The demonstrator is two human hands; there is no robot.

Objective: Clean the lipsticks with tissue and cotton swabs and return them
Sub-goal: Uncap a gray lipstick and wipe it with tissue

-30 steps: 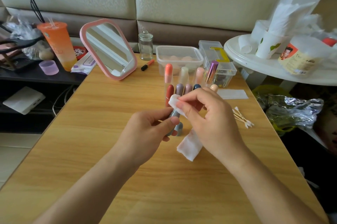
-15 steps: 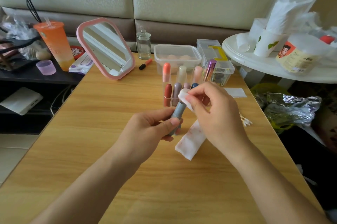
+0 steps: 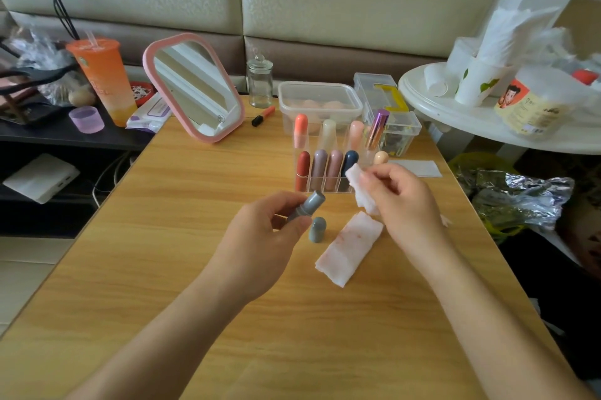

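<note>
Wooden table (image 3: 195, 237), mid-span: the left hand (image 3: 260, 246) grips an uncapped grey lipstick (image 3: 309, 206), its cap (image 3: 317, 230) standing just beside; the right hand (image 3: 400, 201) pinches a tissue (image 3: 359, 186) apart from it. Toward the far edge, the rack (image 3: 322, 186) holds other lipsticks. Recapping and returning likely remain.

Soft even daylight, faint shadows; wide-angle bending at edges; slight blur throughout.

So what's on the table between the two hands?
Head view: a grey cap stands upright beside the left hand holding the grey lipstick, and a pink-stained tissue lies flat toward the right hand pinching a tissue wad.
</note>
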